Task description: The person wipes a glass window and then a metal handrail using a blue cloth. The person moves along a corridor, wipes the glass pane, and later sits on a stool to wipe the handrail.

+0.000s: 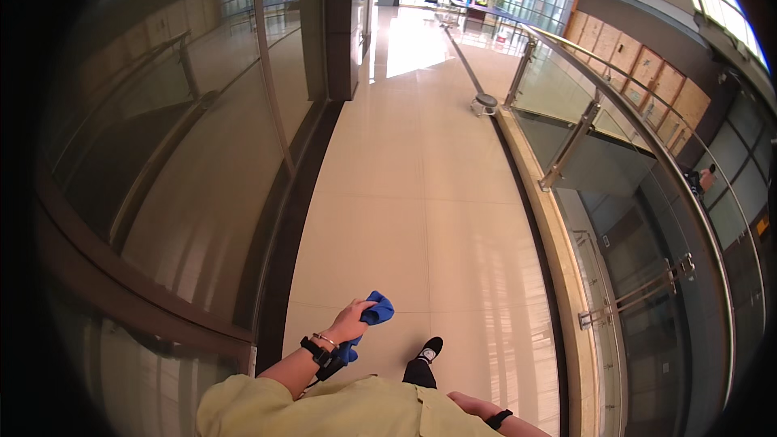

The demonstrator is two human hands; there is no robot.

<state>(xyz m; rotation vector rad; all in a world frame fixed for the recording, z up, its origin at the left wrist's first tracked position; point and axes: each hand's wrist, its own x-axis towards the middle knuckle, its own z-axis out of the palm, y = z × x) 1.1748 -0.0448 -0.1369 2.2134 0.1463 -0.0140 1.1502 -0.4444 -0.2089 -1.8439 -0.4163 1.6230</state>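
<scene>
A crumpled blue cloth [377, 308] is gripped in my left hand [350, 322], which is held out over the tiled floor in front of my body. Part of the cloth hangs down below the palm, beside a bracelet and a black strap on my wrist. At the bottom edge, my right hand [466, 403] is close to my yellow-green shirt [364, 409]. Its fingers are mostly hidden, so what they do is unclear. My shoe [431, 348], black, shows on the floor between the hands.
Dark glass panels [200, 206] line the corridor's left side. A glass balustrade with a metal handrail [658, 149] runs along the right, above a lower level where a person [707, 177] is visible. Farther ahead, a small round stool [485, 104] stands beside the balustrade, with a table [495, 11] beyond.
</scene>
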